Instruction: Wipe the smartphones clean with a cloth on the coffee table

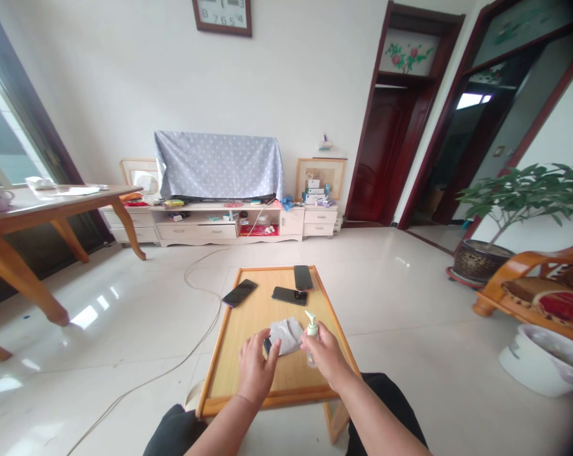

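My right hand (327, 353) is wrapped round a small clear pump bottle (312, 329) with a pale green pump head, held upright above the table's right side. My left hand (258, 365) is at the left end of a crumpled grey cloth (287, 335), thumb and fingers apart. Between that thumb and the fingers shows the edge of a dark, flat object (268, 345), mostly covered by the cloth. Farther back on the small wooden table (241, 380) lie a dark phone (240, 293) at left, a second phone (289, 296) in the middle and a third phone (304, 278) at right.
The small table has a raised wooden rim. A cable (172, 369) runs across the tiled floor on the left, near a larger wooden table (25, 212). Ahead stands a low cabinet (195, 233). A white bin (528, 361), wooden chair (518, 275) and potted plant (480, 256) are at right.
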`<state>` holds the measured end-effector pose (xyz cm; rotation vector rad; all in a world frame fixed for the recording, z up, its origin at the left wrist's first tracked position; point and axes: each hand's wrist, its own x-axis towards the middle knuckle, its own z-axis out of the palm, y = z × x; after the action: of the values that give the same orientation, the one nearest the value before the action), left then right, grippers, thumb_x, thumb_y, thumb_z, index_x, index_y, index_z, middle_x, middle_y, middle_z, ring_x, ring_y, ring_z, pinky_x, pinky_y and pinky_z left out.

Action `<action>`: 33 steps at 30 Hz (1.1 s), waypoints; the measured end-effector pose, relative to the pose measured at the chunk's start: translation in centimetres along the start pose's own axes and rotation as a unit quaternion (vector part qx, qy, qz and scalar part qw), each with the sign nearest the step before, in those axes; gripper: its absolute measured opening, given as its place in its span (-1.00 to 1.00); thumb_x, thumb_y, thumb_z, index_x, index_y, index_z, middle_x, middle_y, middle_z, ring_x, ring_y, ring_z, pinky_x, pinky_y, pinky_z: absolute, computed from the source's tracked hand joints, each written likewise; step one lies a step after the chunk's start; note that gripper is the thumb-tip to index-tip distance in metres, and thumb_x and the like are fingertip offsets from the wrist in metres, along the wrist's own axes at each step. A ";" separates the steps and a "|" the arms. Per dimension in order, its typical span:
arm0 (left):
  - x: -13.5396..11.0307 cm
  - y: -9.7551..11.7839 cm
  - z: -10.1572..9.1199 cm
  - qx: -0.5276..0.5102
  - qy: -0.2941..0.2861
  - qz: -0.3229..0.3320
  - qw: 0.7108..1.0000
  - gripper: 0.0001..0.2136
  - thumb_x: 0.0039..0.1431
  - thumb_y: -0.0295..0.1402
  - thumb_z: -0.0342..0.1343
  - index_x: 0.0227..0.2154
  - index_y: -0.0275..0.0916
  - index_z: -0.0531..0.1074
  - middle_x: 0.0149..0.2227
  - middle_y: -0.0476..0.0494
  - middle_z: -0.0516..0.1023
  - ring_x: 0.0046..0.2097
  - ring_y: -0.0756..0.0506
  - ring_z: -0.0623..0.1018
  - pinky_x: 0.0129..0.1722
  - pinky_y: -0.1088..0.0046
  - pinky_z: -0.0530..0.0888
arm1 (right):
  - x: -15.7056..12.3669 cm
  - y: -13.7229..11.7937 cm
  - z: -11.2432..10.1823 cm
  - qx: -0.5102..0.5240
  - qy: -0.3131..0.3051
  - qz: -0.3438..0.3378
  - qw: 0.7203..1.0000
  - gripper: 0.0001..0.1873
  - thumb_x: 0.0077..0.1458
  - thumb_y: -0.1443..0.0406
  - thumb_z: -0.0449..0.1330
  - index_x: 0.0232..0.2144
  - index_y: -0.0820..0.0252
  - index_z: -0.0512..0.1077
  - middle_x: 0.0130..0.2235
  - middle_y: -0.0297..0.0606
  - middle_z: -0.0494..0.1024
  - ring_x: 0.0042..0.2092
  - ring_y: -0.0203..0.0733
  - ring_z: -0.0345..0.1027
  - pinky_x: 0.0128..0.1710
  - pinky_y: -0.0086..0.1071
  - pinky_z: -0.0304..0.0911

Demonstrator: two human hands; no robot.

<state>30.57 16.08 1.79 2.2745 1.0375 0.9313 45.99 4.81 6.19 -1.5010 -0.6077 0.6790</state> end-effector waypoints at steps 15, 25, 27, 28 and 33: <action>-1.9 -4.0 0.3 0.153 -0.031 0.040 0.987 -0.70 0.37 -0.12 -0.08 -0.06 -0.12 0.45 -0.09 -0.16 0.57 0.00 -0.20 0.49 0.02 0.19 0.32 | 1.6 3.3 -0.1 0.180 -0.082 0.216 0.956 -0.27 0.13 -0.32 -0.03 -0.51 0.19 0.44 -0.46 -0.18 0.53 -0.43 -0.18 0.43 -0.44 -0.39 0.26; -1.6 -3.9 0.3 0.162 -0.046 0.035 0.985 -0.69 0.39 -0.12 -0.11 -0.07 -0.12 0.45 -0.11 -0.17 0.57 -0.02 -0.20 0.48 -0.01 0.20 0.31 | 2.9 3.3 -0.3 0.204 -0.075 0.258 0.941 -0.31 0.12 -0.29 0.01 -0.59 0.16 0.39 -0.60 -0.31 0.42 -0.58 -0.29 0.26 -0.55 -0.42 0.18; -1.6 -3.8 0.3 0.163 -0.051 0.032 0.985 -0.68 0.39 -0.11 -0.12 -0.07 -0.13 0.45 -0.10 -0.17 0.57 -0.02 -0.21 0.47 -0.02 0.19 0.31 | 3.3 3.0 -0.3 0.201 -0.078 0.256 0.942 -0.32 0.11 -0.29 0.01 -0.59 0.15 0.37 -0.61 -0.32 0.40 -0.59 -0.29 0.26 -0.56 -0.42 0.17; -1.5 -3.8 0.4 0.164 -0.053 0.031 0.985 -0.68 0.39 -0.11 -0.12 -0.07 -0.13 0.45 -0.10 -0.17 0.57 -0.02 -0.21 0.47 -0.02 0.20 0.31 | 3.5 2.9 -0.3 0.196 -0.080 0.255 0.943 -0.32 0.11 -0.29 0.01 -0.60 0.15 0.37 -0.62 -0.32 0.40 -0.60 -0.29 0.25 -0.57 -0.42 0.17; -1.5 -3.7 0.5 0.166 -0.055 0.033 0.984 -0.68 0.39 -0.11 -0.13 -0.07 -0.13 0.45 -0.10 -0.16 0.57 -0.01 -0.20 0.47 -0.03 0.20 0.30 | 3.8 2.3 0.0 0.150 -0.078 0.248 0.954 -0.34 0.11 -0.27 0.02 -0.63 0.14 0.32 -0.65 -0.33 0.38 -0.61 -0.29 0.23 -0.59 -0.42 0.14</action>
<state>28.45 17.09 -1.49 2.6128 1.1454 0.6877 48.54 7.50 3.72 -1.3241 -0.2211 1.2309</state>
